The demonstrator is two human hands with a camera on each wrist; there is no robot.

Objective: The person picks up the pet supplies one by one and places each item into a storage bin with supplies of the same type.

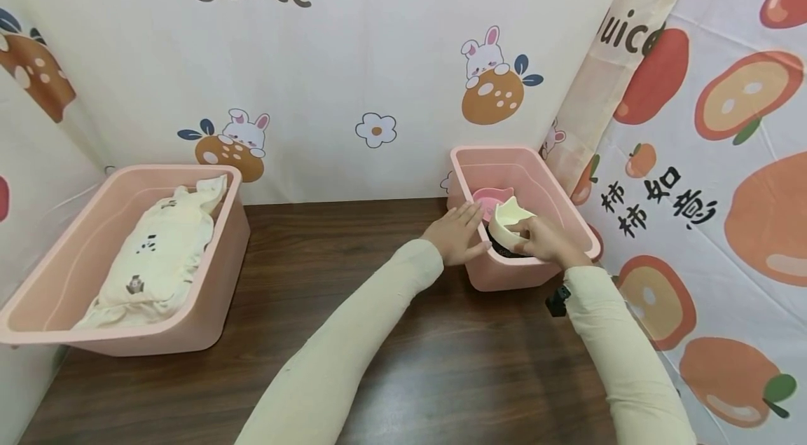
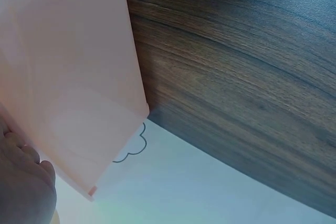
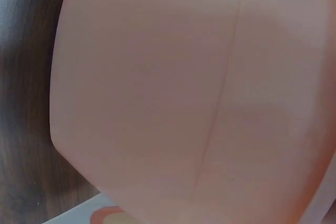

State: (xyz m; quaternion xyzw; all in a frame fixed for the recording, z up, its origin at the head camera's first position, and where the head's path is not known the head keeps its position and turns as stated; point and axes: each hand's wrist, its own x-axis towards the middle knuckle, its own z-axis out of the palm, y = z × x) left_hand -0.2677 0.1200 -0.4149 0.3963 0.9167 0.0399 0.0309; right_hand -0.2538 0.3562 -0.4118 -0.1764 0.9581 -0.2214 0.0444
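Note:
In the head view a small pink bin (image 1: pixel 523 275) stands at the right, by the back wall. My right hand (image 1: pixel 547 240) reaches over its near rim and pinches a cream bowl with pointed, ear-like edges (image 1: pixel 502 226), which is tilted inside the bin. A pink bowl of similar outline (image 1: pixel 489 198) lies behind it, and something black (image 1: pixel 504 249) shows below. My left hand (image 1: pixel 455 233) rests on the bin's left rim with straight fingers. The left wrist view shows the bin's outer wall (image 2: pixel 79 77) beside that hand; in the right wrist view the wall fills most of the picture.
A larger pink bin (image 1: pixel 221 277) stands at the left, holding a cream cushion-like cloth item (image 1: pixel 157 249) with small printed figures. Both bins are on a dark wooden table (image 1: pixel 328 256). Printed curtains (image 1: pixel 353 66) hang behind and along the sides.

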